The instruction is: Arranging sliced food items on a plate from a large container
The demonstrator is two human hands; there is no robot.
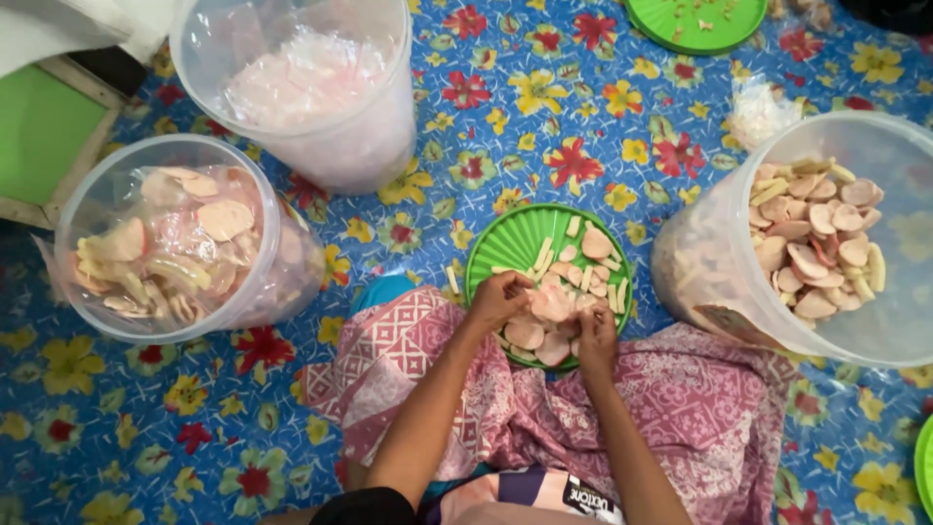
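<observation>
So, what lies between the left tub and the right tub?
In the head view, the green plate of crackers lies between the left tub and right tub.

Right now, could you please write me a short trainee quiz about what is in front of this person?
1. True or false: both hands, the left hand and the right hand, are over the green plate.
2. Which clear bucket holds packed plastic bags and no loose pieces? A. top bucket B. left bucket C. right bucket
3. Fill in: the green plate holds pink round chips and pale ____.

Key: 1 true; 2 A; 3 sticks.
</observation>
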